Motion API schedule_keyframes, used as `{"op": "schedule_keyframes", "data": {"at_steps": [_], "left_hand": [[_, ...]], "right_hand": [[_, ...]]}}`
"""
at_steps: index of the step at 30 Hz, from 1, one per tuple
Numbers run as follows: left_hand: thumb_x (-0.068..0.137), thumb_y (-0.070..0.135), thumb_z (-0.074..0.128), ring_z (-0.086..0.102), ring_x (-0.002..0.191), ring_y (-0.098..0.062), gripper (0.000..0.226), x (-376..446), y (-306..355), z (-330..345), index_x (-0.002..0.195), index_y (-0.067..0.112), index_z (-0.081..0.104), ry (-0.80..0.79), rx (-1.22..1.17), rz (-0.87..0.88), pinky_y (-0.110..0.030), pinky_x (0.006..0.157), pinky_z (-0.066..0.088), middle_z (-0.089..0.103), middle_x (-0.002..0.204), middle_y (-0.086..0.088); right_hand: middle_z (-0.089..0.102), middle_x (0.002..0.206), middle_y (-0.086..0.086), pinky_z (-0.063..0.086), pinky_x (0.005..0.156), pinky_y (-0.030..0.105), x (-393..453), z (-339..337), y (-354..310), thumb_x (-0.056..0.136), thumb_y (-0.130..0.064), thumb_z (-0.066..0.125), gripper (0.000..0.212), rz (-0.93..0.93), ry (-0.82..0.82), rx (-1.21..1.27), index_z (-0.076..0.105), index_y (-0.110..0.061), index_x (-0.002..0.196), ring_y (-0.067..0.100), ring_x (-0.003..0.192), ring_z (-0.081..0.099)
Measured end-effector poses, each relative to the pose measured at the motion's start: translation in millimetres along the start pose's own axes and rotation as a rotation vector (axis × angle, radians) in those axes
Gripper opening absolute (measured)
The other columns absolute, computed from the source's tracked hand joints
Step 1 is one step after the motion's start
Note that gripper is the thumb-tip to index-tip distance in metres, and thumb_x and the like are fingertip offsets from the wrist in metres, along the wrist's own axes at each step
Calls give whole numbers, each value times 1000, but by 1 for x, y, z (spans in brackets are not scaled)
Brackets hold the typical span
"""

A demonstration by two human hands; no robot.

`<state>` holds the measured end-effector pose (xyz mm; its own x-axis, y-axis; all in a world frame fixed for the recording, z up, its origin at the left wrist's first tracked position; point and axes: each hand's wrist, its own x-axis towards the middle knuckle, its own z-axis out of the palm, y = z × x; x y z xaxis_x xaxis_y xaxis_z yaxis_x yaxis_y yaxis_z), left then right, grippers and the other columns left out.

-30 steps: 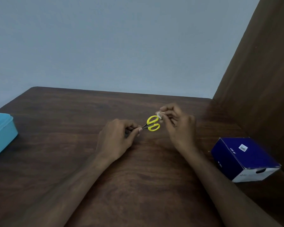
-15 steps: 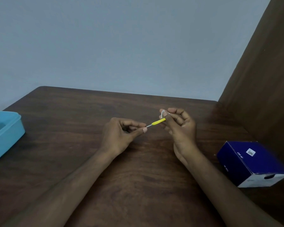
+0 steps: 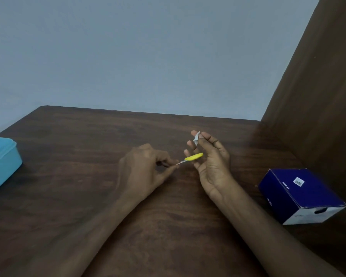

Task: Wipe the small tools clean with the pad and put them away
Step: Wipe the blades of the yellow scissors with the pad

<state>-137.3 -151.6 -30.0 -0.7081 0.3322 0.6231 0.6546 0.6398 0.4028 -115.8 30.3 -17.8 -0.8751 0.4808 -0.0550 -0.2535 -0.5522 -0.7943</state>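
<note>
Small scissors with yellow handles (image 3: 193, 157) hang edge-on just above the dark wooden table (image 3: 88, 148). My left hand (image 3: 146, 168) pinches their metal blade end, and the handles point right. My right hand (image 3: 210, 156) is turned palm up beside the handles. It pinches a small white pad (image 3: 196, 137) between thumb and forefinger, a little above the scissors and apart from them. Its lower fingers lie close behind the yellow handles.
A light blue plastic box (image 3: 2, 162) stands at the table's left edge. A dark blue cardboard box with a white end (image 3: 300, 194) sits at the right. A brown wooden panel (image 3: 318, 92) rises along the right side, and a grey wall stands behind.
The scissors turned from flat to edge-on. My right hand rolled palm up and lifted the pad off the handles. The left hand kept its pinch on the blades.
</note>
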Motion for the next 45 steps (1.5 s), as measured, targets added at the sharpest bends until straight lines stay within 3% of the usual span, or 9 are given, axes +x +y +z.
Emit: {"op": "schedule_keyframes", "data": {"at_steps": [6,14,17,20,25,29,35,40,45], "left_hand": [[73,51,91,65,82,0,19,-4,5,3,84,45,77,-41,-28,52,-32,59,57,69,81,19],[78,60,88,67,89,9,22,5,1,5,92,44,81,-235,-226,-36,-22,65,50,73,80,30],[84,45,89,73,78,0,16,7,-3,11,99,41,84,-325,-411,-85,-31,70,59,75,78,22],[91,33,86,72,72,-3,9,9,-9,15,100,34,86,-352,-483,-122,-32,67,54,77,75,14],[94,27,83,57,64,-4,6,12,-19,21,99,29,86,-205,-589,-262,-26,62,46,69,68,7],[93,25,84,57,64,-5,7,15,-25,22,98,29,87,-114,-674,-383,-29,66,49,70,68,10],[94,11,82,78,84,-5,21,16,-22,17,106,27,84,-155,-721,-358,-25,79,60,83,88,9],[91,10,84,75,78,-7,26,16,-20,17,112,25,79,-169,-687,-354,-20,78,59,82,86,5],[93,13,83,70,73,0,30,17,-19,14,120,24,78,-168,-658,-375,-15,77,55,79,80,14]], "right_hand": [[80,90,9,59,57,27,-2,4,10,92,1,77,15,-125,94,-44,67,-6,101,14,67,70],[74,81,8,44,43,23,2,3,10,89,1,81,21,-153,115,-109,65,-7,99,10,54,54],[77,83,6,51,49,25,4,3,8,90,-2,81,20,-179,78,-146,65,-9,99,11,60,62],[80,87,5,56,63,28,11,-2,2,91,-7,82,18,-278,77,-214,67,-13,99,14,68,68],[81,90,7,62,77,32,19,-17,-12,91,-8,83,16,-460,112,-332,73,-10,103,16,73,75],[82,93,9,64,87,41,10,-14,0,91,-3,82,13,-423,14,-434,76,-11,99,20,82,79],[80,84,6,61,67,36,2,-3,18,88,-10,86,7,-385,-232,-689,79,-12,88,18,73,73],[77,73,1,65,68,53,10,-6,16,84,-22,90,11,-450,-132,-800,79,-20,82,16,66,74],[77,75,-5,64,72,54,14,-11,14,84,-22,90,13,-460,-154,-831,78,-21,80,12,68,72]]}}
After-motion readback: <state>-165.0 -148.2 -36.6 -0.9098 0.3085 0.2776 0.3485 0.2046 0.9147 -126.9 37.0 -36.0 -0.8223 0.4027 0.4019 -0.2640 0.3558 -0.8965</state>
